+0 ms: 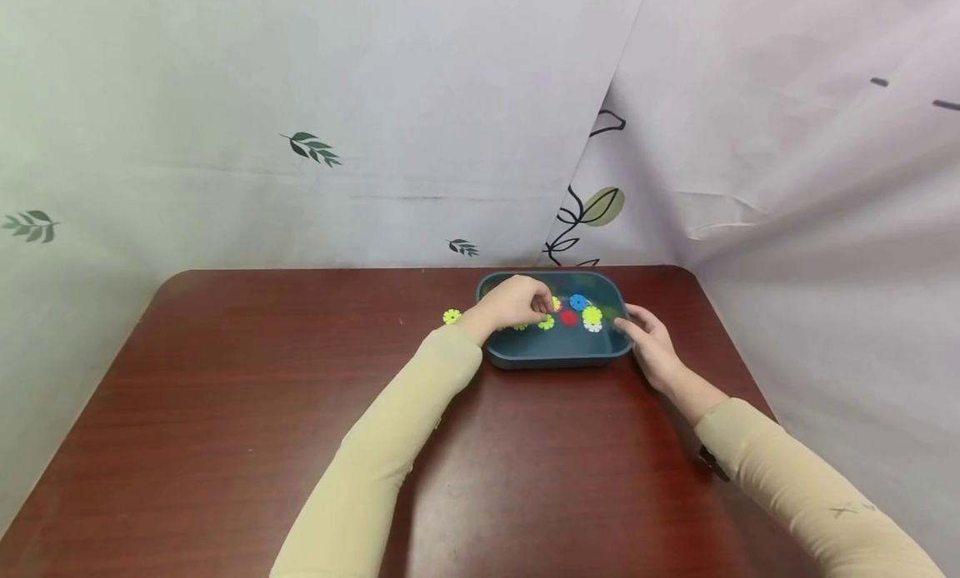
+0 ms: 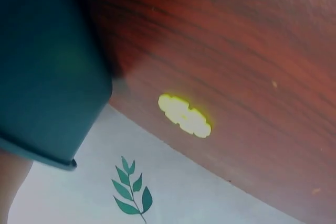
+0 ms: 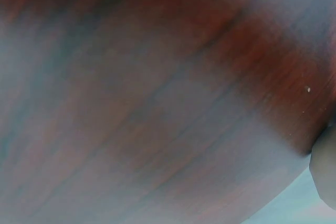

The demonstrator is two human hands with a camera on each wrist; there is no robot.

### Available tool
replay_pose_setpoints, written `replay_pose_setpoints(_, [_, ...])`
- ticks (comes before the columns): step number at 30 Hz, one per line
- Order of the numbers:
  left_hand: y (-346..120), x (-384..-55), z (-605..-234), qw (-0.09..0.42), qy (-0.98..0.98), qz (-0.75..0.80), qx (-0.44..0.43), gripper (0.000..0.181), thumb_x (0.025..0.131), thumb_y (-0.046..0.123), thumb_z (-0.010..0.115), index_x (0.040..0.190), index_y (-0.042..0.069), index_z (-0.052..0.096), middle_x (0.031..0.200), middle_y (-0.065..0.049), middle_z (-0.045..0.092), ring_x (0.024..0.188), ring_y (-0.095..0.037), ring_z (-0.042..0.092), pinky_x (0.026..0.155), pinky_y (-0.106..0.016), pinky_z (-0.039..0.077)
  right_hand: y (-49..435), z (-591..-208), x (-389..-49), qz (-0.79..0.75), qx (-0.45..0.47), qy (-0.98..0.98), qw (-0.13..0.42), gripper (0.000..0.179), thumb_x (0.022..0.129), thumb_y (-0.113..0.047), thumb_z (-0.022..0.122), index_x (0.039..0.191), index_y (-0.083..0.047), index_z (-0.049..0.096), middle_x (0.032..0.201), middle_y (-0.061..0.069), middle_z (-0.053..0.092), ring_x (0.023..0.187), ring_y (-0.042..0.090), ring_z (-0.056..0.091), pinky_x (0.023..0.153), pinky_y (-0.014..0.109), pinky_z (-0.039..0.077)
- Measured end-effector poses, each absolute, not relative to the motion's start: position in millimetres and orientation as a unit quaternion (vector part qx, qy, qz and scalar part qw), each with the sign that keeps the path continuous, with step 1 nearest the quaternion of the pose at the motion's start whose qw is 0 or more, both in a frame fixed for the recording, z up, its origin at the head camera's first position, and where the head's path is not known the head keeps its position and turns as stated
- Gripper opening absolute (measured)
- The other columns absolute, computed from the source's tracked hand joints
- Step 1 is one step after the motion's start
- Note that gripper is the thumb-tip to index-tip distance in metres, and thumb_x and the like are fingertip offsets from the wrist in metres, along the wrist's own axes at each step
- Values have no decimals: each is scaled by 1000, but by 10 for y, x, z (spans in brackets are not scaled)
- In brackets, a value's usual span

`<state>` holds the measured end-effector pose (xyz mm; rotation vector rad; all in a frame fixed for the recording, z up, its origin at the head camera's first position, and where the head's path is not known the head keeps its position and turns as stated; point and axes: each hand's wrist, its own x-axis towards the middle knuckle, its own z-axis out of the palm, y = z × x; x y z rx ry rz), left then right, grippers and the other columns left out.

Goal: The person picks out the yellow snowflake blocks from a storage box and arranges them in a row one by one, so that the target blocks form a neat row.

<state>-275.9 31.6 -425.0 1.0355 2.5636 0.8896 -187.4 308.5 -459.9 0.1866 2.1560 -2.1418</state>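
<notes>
A dark blue-green tray (image 1: pixel 551 353) stands near the table's back edge, with several flower-shaped plastic discs in it. Among them are a blue disc (image 1: pixel 577 302), a red disc (image 1: pixel 568 318) and a yellow disc (image 1: pixel 592 315) overlapping a white disc (image 1: pixel 592 327). My left hand (image 1: pixel 517 301) reaches over the tray's left side, fingers bent down beside a yellow disc (image 1: pixel 556 304); whether they pinch anything is hidden. At the right end, my right hand (image 1: pixel 651 345) grips the tray's rim, thumb on the inner side. One loose yellow disc (image 2: pixel 185 116) lies on the table left of the tray.
The reddish-brown wooden table (image 1: pixel 300 411) meets a pale leaf-printed cloth (image 1: pixel 375 145) at the back, and more cloth hangs along the right side. Mostly blurred tabletop fills the right wrist view.
</notes>
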Motion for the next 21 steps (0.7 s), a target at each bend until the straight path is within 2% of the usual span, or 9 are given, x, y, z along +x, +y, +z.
replay_pose_setpoints(10, [411, -2746, -4353, 118, 888, 311, 316, 10, 98, 9, 77, 107, 9, 79, 108, -7, 79, 102, -18, 73, 94, -30, 60, 3085, -4616, -1861, -693, 66, 716, 51, 50, 109, -17, 60, 150, 5, 42, 110, -17, 68, 98, -4, 66, 88, 11, 56])
replay_pose_setpoints(21, [489, -2730, -4402, 131, 900, 296, 291, 18, 97, 9, 78, 115, 9, 79, 115, -8, 78, 107, -21, 71, 98, -34, 59, 3090, -4612, -1864, -700, 66, 709, 49, 47, 109, -16, 60, 148, 4, 44, 109, -16, 69, 96, -3, 66, 85, 12, 56])
